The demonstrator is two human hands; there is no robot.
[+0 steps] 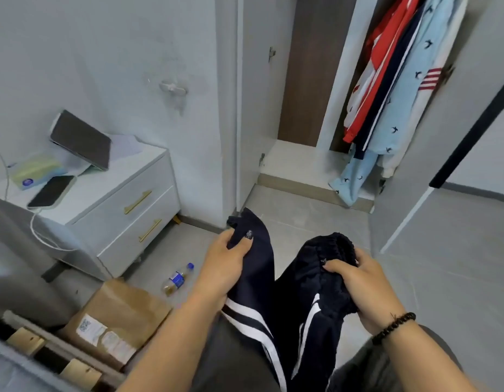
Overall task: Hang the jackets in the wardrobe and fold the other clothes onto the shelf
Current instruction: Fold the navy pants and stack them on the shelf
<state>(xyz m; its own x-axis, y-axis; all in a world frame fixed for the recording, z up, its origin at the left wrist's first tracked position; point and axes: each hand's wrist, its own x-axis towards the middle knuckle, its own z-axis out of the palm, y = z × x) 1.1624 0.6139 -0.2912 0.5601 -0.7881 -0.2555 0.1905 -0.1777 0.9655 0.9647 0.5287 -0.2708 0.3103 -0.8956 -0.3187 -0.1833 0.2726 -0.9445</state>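
Before wardrobe (301,80), hands (225,267) grip trousers (296,292).

Walls: pale grey-white wall (103,52) at the far left, with a small clear hook (173,88) stuck on it.
Floor: light grey tiles (457,250), with a low skirting along the wall.
Nightstand: white nightstand (126,193) at the left, two drawers with gold handles (137,202).
On the nightstand: a tilted tablet (81,138), a phone (51,191) lying flat with a white cable (40,236), a tissue pack (33,169).
Near floor: a plastic bottle (177,279) lying beside a brown cardboard box (117,318).
Light: soft and even, no strong shadows.
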